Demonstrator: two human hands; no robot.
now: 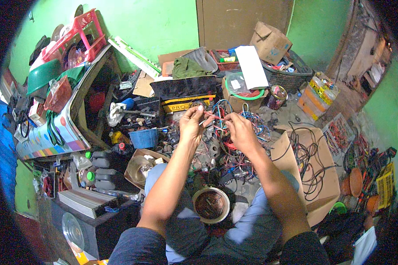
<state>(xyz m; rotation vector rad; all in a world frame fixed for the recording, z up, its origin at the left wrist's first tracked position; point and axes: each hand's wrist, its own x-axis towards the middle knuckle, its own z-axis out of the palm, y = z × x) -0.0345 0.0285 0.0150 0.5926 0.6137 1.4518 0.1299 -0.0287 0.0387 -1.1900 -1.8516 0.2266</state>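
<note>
Both my arms reach forward over my knees, and a thin red wire [217, 116] is stretched between my hands. My left hand [192, 126] is closed, pinching the wire between thumb and fingers. Closed too, my right hand [241, 129] grips the same wire a short way to the right. Just beyond and below my hands lies a tangle of red, blue and black wires [247, 152] on the floor. A round metal pot [227, 204] stands between my legs, with brownish bits, perhaps wire scraps, inside.
A cardboard box [325, 194] with black cables [306, 163] sits at my right. A blue basket [144, 138] and a small open carton [130, 170] are at my left. Behind stand a black and yellow box [188, 104], a dark crate [292, 79] and a colourful table [59, 137].
</note>
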